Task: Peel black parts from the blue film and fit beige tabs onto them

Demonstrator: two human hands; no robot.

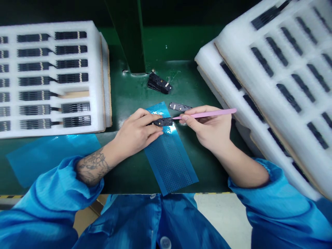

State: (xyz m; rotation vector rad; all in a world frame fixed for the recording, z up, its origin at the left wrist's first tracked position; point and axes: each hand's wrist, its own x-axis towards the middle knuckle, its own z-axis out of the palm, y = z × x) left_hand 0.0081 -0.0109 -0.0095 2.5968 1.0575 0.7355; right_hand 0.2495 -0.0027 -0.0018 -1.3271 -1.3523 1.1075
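Two hands work above a blue perforated plastic film — the left hand pinches a small black plastic part, the right hand grips slim pink tweezers, tip at the part's edge — steady, light pressure suits such close work.

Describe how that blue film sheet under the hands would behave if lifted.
The blue film sheet looks thin and lies flat, so it would probably droop, not stay stiff. It likely weighs very little for its size. Its glossy shine suggests a slick surface.
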